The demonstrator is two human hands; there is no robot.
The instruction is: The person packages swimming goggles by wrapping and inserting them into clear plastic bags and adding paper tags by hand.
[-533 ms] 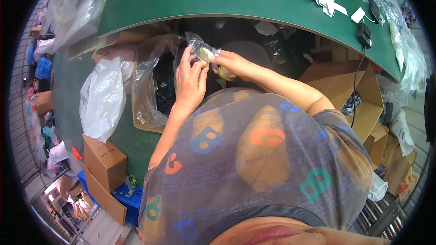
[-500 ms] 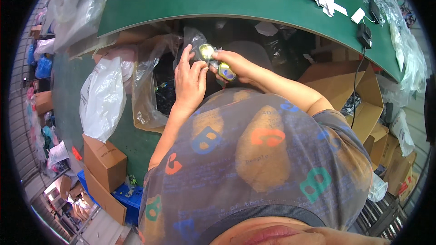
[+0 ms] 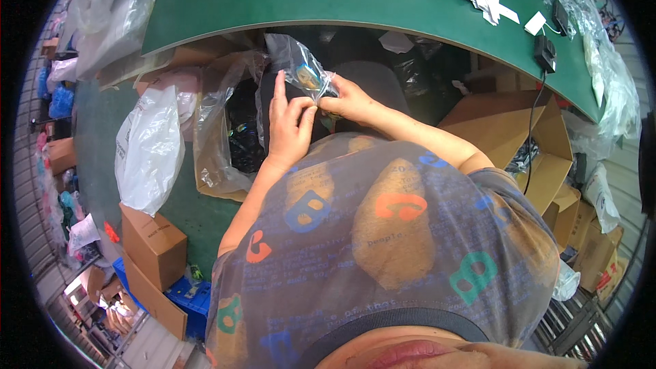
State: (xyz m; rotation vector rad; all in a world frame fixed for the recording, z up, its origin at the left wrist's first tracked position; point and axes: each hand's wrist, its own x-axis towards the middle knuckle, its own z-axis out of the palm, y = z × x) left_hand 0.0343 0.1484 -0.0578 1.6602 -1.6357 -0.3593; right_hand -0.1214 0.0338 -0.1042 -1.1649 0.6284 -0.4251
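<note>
left hand (image 3: 290, 126), one finger straight toward twelve o'clock, pinches the bag (image 3: 281, 50); right hand (image 3: 348, 101), aimed at ten o'clock, grips it just beside.

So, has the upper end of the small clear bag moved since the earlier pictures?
Yes. The clear bag now reaches slightly up and left, closer to the edge of the green table.

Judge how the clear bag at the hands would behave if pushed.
The clear bag would probably fold easily, since its film looks thin and creased. Its shiny surface suggests it may be somewhat slippery.
</note>
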